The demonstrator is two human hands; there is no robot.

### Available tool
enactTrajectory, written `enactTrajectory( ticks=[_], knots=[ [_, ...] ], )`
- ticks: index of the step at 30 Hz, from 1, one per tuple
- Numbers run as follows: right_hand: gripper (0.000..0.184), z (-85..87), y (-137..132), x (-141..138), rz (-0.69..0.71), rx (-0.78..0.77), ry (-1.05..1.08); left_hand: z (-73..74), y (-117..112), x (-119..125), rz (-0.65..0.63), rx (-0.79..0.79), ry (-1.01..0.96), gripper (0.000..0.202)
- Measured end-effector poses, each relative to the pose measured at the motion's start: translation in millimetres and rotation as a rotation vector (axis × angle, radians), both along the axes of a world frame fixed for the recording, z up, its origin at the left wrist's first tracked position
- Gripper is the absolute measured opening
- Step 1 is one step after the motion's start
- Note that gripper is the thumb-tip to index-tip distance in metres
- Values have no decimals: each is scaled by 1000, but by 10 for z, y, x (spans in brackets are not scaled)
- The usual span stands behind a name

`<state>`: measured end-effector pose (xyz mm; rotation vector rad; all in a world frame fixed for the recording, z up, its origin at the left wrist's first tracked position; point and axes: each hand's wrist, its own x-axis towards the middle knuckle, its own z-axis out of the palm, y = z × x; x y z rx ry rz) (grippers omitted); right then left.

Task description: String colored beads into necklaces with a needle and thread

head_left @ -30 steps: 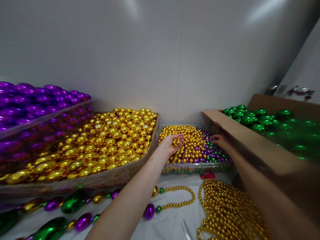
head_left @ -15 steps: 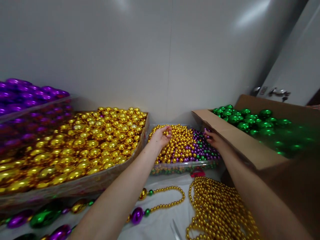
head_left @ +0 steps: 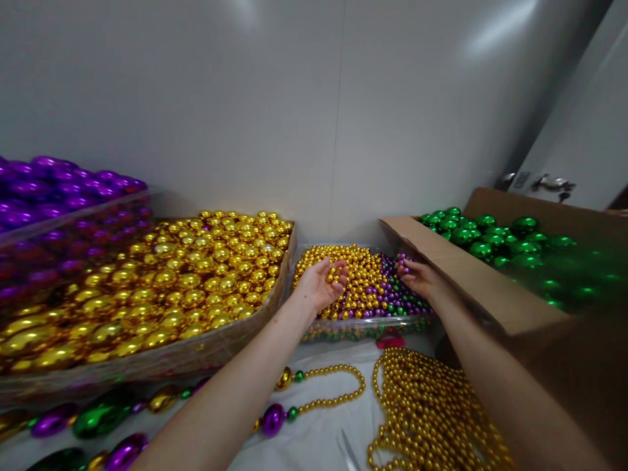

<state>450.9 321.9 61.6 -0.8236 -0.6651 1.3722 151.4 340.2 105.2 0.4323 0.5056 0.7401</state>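
Observation:
My left hand is over the gold side of a clear tray of small round beads, palm turned up and fingers curled in. Gold beads show right behind its fingers, so I cannot make out what it holds. At the tray's right side my right hand is closed, with small purple beads at the thumb and fingertips. Purple and a few green beads lie below it. On the white table, a beaded necklace stretches out, with larger purple, green and gold beads along it.
Large gold beads fill a box at left, beside a clear bin of purple ones. A cardboard box of green beads stands at right. Gold bead strands, scissor-like metal blades and a red item lie in front.
My left hand has moved slightly right and nearer to me, its palm showing more. My right hand has shifted only a little, purple beads still at its fingertips. The whole view has moved slightly.

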Motion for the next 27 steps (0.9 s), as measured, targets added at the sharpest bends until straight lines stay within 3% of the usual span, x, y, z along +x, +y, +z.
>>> enactTrajectory(
  ticks=[8, 14, 21, 27],
  knots=[
    [28, 43, -135, -116, -79, 1, 178, -30, -121, -75, 61, -20, 42, 24],
    [25, 44, -345, -377, -49, 60, 337, -61, -158, -194, 51, 68, 208, 14],
    [21, 62, -522, -654, 25, 90, 520, -169, -216, -256, 0, 436, 539, 10],
    [13, 151, -778, -828, 87, 117, 630, -273, -310, -143, 96, 849, 829, 16]
  ],
)
